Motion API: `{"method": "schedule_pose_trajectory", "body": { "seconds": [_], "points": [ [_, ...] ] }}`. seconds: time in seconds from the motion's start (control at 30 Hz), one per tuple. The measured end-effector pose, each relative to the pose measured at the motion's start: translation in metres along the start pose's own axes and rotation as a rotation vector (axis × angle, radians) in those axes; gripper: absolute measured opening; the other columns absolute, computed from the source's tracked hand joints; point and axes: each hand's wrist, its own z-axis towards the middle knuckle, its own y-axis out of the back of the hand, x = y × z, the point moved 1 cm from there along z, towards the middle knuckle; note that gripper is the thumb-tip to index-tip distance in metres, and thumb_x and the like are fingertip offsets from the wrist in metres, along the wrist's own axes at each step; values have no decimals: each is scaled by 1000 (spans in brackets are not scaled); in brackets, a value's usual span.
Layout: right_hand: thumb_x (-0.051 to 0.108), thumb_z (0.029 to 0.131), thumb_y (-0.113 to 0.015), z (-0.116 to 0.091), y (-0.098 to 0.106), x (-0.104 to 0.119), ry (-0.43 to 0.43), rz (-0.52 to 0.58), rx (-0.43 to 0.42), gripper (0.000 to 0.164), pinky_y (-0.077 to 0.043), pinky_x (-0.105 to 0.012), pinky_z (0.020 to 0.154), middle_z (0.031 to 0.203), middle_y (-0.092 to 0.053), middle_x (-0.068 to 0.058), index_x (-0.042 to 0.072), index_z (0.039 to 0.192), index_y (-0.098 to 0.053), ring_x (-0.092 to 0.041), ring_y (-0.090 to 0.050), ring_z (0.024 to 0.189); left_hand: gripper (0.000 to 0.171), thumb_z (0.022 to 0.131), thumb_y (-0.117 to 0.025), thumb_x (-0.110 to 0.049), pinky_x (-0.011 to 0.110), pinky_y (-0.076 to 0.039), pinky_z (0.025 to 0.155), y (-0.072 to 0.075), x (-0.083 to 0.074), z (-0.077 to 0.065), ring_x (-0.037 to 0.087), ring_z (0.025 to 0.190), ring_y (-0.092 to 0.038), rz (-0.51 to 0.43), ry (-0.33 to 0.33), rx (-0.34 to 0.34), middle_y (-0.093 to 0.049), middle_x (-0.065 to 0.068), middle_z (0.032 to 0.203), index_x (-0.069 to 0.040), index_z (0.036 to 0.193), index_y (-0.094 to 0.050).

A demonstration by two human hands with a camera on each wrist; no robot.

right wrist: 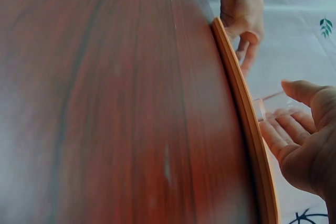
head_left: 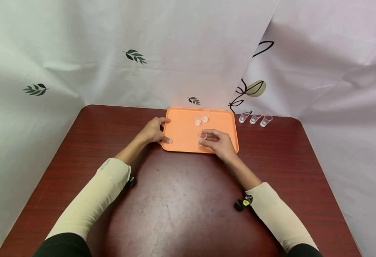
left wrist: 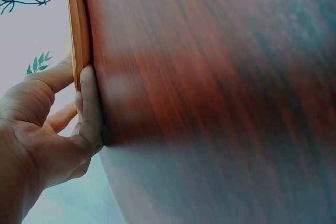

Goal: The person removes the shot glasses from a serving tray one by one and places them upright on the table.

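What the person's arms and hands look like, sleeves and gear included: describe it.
The left hand and right hand are gloveless. Farther up come a cream left sleeve with small dark lettering and a cream right sleeve, then black fabric on both arms. A small black device sits at the left sleeve's end, another device with a yellow spot at the right's.

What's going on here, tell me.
A person's left hand grips the left edge of an orange rectangular tray, while the right hand holds a small clear plastic cup at its near side. Two similar cups stand farther back on it; three more cups stand in a row on the reddish-brown wooden table, right of the tray.
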Motion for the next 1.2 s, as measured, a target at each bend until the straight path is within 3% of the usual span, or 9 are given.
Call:
{"method": "schedule_pose_trajectory", "body": {
  "seconds": [0.4,0.67,0.97,1.2],
  "points": [
    [4,96,-89,-10,34,-2,-36,28,-71,47,-69,-21,91,131,-79,-28,-6,140,-75,-2,-80,99,98,83,-100,1,33,-70,65,0,0,1,26,85,-69,4,22,2,-50,23,145,-10,168,-52],
    [6,96,-90,-18,54,-9,-82,46,-142,48,-69,-21,91,122,-83,-9,-5,140,-75,-1,-80,101,97,84,-100,0,33,-70,64,0,-1,0,26,86,-68,12,17,4,-50,23,146,-10,168,-52],
    [8,98,-89,-24,80,-12,-40,19,-219,49,-67,-15,89,109,-81,14,-8,141,-72,3,-78,102,97,84,-100,0,33,-70,64,1,-1,0,25,83,-68,12,6,5,-50,23,145,-10,168,-52],
    [3,98,-88,-25,103,-14,-1,30,-291,48,-65,-13,90,104,-83,18,-12,140,-71,3,-78,100,97,84,-100,0,33,-70,65,0,-1,0,26,86,-69,5,12,6,-51,23,145,-10,168,-52]
  ]
}}
